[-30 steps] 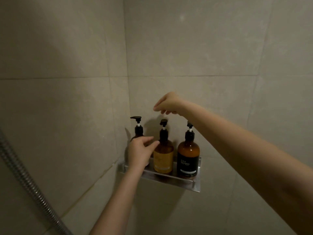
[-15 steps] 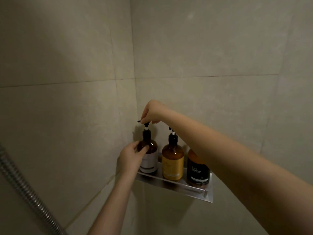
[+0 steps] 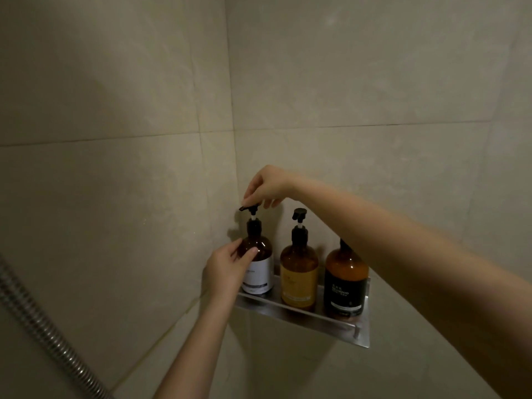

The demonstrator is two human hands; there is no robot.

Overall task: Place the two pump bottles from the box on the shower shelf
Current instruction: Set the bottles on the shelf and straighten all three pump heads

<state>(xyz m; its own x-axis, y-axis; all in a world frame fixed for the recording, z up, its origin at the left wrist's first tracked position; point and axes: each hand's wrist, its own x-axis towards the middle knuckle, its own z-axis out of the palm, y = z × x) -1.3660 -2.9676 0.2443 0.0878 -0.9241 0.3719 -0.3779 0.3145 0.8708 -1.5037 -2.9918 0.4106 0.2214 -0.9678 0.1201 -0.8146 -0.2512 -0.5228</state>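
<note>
Three amber pump bottles stand upright in a row on the metal shower shelf (image 3: 305, 316) in the tiled corner. The white-label bottle (image 3: 259, 272) is at the left end. My left hand (image 3: 227, 269) wraps its shoulder. My right hand (image 3: 266, 187) pinches its black pump head from above. The yellow-label bottle (image 3: 299, 280) stands in the middle, its pump free. The black-label bottle (image 3: 345, 286) is at the right end; my right forearm hides its pump.
Beige tiled walls meet in a corner just behind the shelf. A ribbed metal shower hose (image 3: 43, 329) runs diagonally across the lower left. The box is out of view.
My right hand has gone from above the middle bottle's pump to the left bottle's pump head. My left hand stays on the left bottle. The view has shifted, so the shelf sits further right.
</note>
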